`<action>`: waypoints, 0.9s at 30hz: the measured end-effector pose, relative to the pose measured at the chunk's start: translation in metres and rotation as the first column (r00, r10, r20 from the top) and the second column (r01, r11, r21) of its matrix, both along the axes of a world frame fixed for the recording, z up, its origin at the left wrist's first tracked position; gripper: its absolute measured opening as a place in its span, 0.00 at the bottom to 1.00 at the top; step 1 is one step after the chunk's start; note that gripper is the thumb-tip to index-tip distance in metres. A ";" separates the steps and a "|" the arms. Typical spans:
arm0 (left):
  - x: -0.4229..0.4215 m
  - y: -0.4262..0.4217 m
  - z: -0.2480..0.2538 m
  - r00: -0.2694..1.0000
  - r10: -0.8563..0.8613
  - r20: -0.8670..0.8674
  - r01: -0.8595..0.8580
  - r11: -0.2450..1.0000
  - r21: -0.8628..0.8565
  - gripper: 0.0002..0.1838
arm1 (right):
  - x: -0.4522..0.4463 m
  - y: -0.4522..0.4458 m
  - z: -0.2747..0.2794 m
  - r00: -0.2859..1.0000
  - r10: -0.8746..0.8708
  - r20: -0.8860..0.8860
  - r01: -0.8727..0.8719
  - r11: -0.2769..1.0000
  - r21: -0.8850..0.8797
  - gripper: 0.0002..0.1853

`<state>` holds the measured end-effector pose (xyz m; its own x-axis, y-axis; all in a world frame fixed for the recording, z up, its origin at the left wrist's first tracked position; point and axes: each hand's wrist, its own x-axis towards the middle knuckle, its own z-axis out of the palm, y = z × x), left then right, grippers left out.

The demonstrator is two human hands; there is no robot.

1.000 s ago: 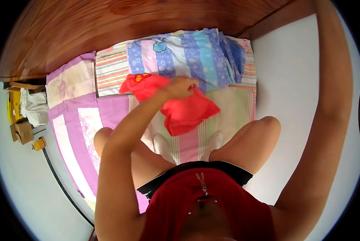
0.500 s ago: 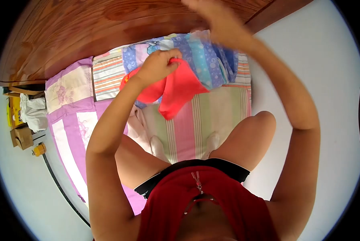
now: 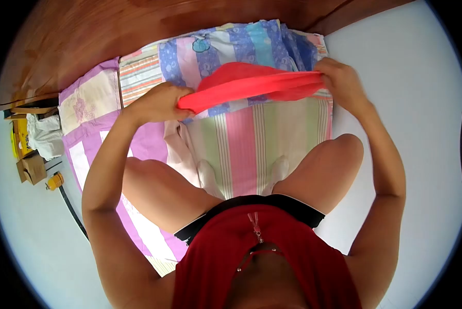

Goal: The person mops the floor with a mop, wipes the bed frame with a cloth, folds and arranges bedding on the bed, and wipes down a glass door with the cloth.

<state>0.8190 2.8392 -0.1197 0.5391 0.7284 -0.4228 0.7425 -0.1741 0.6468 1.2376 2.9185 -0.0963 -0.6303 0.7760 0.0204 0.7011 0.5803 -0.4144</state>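
Note:
A bright coral-red cloth (image 3: pixel 241 88), probably a garment, is stretched sideways above the bed. My left hand (image 3: pixel 163 101) is closed on its left end, and my right hand (image 3: pixel 341 82) grips the opposite end. One edge runs fairly straight between the two hands, while looser fabric bulges out behind it. Beneath and beyond the cloth lies blue, pink and white patterned bedding (image 3: pixel 182 62). Which kind of garment it is I cannot make out.
I sit with legs apart over a striped green and pink sheet (image 3: pixel 241 149). A purple and white cover (image 3: pixel 94 134) lies to the left. Beyond the bed stands a wooden panel (image 3: pixel 138 26). Cardboard boxes (image 3: pixel 32 169), a white cloth (image 3: pixel 46 136) and an orange-yellow bottle (image 3: pixel 55 181) are at far left.
My right hand has come down from near the wooden panel and taken hold of the cloth. My left hand has moved left, and the hanging cloth is now spread between both hands.

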 end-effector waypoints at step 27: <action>-0.101 0.077 -0.211 0.385 0.758 -0.526 -0.454 0.652 0.608 0.34 | -0.015 0.159 -0.206 0.855 -0.423 0.301 0.290 0.870 0.399 0.20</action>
